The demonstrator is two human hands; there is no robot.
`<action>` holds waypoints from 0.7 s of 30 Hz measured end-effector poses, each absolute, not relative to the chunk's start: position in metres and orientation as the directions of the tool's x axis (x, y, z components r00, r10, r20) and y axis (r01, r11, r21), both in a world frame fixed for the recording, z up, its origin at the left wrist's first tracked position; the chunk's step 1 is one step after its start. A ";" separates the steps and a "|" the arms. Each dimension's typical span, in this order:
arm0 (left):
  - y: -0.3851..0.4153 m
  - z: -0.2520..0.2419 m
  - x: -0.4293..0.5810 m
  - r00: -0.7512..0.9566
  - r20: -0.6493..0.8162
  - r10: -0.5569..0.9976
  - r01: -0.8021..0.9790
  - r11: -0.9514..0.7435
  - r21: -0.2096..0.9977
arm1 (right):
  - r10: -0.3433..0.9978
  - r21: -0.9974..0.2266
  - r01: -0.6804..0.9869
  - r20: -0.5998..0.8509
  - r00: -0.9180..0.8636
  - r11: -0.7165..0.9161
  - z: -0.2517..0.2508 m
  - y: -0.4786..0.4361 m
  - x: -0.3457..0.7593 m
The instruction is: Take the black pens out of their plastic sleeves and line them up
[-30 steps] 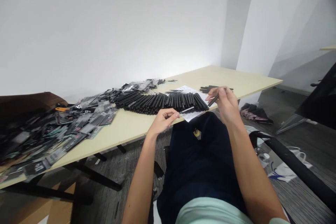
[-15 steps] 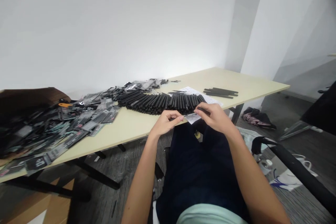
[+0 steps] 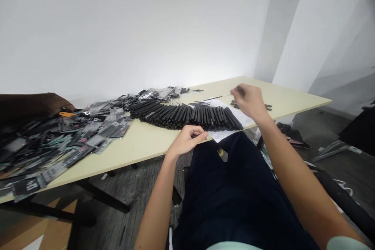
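Observation:
My right hand (image 3: 249, 100) is raised over the right part of the table, slightly blurred, its fingers pinched. From its fingertips a thin rod (image 3: 213, 98), pale near the hand and dark at the far end, reaches left. Something dark also shows between those fingers. My left hand (image 3: 190, 139) stays at the table's front edge with fingers curled and thumb pressed in; what it holds, if anything, is hidden. Just beyond it lies a long row of black pen-like sticks (image 3: 175, 115), packed side by side. Its right end rests on a white printed sheet (image 3: 224, 136).
Flat packets (image 3: 96, 125) are heaped on the left of the table (image 3: 146, 140), with an orange-handled tool (image 3: 67, 114) among them. Several thin dark rods (image 3: 199, 104) lie behind the row. Separate black sticks (image 3: 268, 107) lie partly behind my right hand. A cardboard box (image 3: 55, 226) sits below.
My right hand has moved away from my left, up and to the right, uncovering the row's right end. My left hand has barely moved. The view has shifted slightly.

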State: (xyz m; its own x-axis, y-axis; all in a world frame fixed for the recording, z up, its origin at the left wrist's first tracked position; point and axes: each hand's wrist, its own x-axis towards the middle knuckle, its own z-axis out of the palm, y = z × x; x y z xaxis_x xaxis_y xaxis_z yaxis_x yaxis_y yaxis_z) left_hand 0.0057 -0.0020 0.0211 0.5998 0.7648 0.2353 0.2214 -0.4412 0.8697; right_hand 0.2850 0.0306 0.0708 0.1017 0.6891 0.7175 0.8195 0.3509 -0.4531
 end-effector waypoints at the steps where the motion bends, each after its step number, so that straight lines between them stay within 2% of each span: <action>1: -0.002 0.021 0.006 0.600 0.238 0.763 0.223 -0.446 0.867 | 0.717 -0.422 0.856 0.691 0.089 0.300 0.071 0.045 0.280; 5: -0.003 0.021 0.005 0.603 0.238 0.761 0.233 -0.453 0.861 | 0.886 -0.273 0.962 0.452 0.102 0.028 0.070 0.101 0.265; 8: -0.003 0.022 0.005 0.609 0.226 0.761 0.232 -0.443 0.866 | 0.924 -0.242 0.970 0.366 0.106 -0.015 0.070 0.135 0.258; 16: -0.002 0.019 0.003 0.624 0.241 0.743 0.213 -0.458 0.863 | 0.987 -0.143 0.980 0.106 -0.123 0.137 0.062 0.174 0.252; 21: -0.001 0.018 0.003 0.631 0.250 0.734 0.195 -0.462 0.865 | 0.980 -0.069 0.979 0.062 -0.188 0.192 0.060 0.184 0.250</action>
State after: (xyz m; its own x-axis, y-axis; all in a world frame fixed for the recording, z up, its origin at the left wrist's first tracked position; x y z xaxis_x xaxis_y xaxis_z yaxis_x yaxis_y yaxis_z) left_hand 0.0026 -0.0011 0.0179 0.6314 0.7341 0.2499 0.1951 -0.4623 0.8650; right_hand 0.2505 0.1841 0.0595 -0.1875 0.9803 0.0616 0.9790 0.1916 -0.0694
